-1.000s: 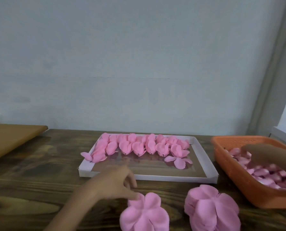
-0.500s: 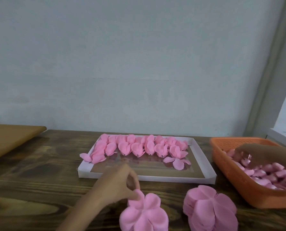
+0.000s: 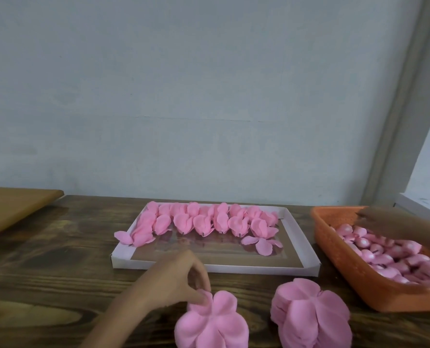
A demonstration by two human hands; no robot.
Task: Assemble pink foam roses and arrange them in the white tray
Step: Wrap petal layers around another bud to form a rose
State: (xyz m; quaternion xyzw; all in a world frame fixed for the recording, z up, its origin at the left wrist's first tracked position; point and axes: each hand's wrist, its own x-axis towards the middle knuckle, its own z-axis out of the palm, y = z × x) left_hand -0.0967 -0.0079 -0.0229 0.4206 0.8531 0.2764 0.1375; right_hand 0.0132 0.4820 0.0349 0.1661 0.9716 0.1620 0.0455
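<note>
White tray (image 3: 126, 259) lies flat on the wooden table (image 3: 45, 272), with its long axis running left to right, parallel to the wall. Roses (image 3: 204, 222) lie in two rows along the tray's far edge. Each is on its side, head toward the wall, dark stem end toward the tray's near edge. One petal (image 3: 122, 237) overhangs the tray's left rim. A loose flat petal piece (image 3: 262, 243) lies inside the tray at the right end of the rows. Just in front of the tray's near rim, the left hand (image 3: 173, 280) pinches the far edge of a petal stack (image 3: 211, 325) between thumb and fingertips. A second petal stack (image 3: 309, 320) sits in front of the tray's near right corner. Right of the tray, an orange basket (image 3: 347, 275) holds buds (image 3: 384, 254). The right hand (image 3: 389, 223) is over the basket, blurred; whether it holds anything cannot be told
</note>
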